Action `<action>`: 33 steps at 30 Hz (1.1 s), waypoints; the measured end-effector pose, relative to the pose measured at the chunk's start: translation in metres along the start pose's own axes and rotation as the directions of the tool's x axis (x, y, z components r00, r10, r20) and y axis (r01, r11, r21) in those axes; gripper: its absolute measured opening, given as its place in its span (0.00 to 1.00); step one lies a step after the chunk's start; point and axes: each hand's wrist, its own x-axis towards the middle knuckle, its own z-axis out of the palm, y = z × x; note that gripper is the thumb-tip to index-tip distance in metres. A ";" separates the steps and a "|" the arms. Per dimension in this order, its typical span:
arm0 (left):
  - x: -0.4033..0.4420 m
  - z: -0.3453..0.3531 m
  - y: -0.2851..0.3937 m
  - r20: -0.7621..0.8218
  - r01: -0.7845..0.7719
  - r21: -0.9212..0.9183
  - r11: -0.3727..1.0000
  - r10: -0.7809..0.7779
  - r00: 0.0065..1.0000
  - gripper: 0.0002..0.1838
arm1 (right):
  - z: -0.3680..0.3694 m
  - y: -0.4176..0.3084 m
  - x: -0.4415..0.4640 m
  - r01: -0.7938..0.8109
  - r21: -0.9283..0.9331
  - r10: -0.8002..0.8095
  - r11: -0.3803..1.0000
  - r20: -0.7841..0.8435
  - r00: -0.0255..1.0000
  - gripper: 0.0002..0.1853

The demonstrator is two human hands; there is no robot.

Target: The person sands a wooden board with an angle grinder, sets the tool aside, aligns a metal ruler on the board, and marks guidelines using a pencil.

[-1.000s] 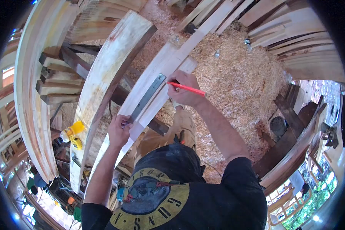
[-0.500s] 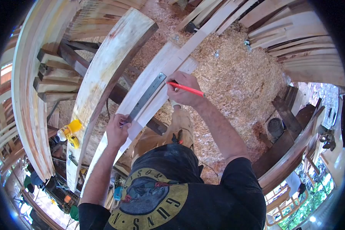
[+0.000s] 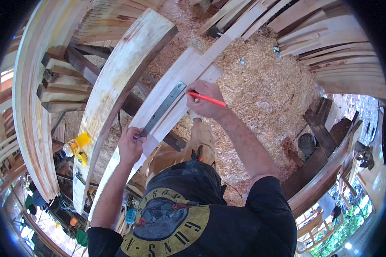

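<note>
A metal ruler [image 3: 164,109] lies lengthwise on a pale wooden plank [image 3: 173,80]. My left hand [image 3: 131,145] is closed around the ruler's lower end, fingers at the plank. Near the ruler's upper end, my right hand [image 3: 205,98] pinches a red pencil [image 3: 210,100], its tip beside the ruler's edge. A narrow pale strip of wood [image 3: 221,45] runs along the plank and past it toward the top. The fingertips of my right hand are partly hidden.
A thick curved beam [image 3: 131,55] stands left of the plank, with a yellow bottle [image 3: 76,144] and a yellow tape measure [image 3: 81,158] on it. Wood shavings [image 3: 261,103] cover the floor. Dark timbers and a bucket [image 3: 306,144] are at the right.
The red pencil has tilted slightly in my right hand. The view has shifted a little, and both hands keep nearly the same places at the ruler.
</note>
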 end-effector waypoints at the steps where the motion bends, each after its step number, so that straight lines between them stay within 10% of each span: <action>1: 0.000 0.000 0.000 -0.002 0.000 0.002 1.000 0.000 1.000 0.16 | 0.000 0.001 -0.001 -0.004 -0.009 0.004 1.000 0.010 1.000 0.10; 33: 0.000 0.003 -0.008 -0.004 -0.017 -0.044 0.999 0.017 1.000 0.16 | 0.001 0.002 -0.002 -0.030 -0.045 0.032 0.999 0.030 0.999 0.08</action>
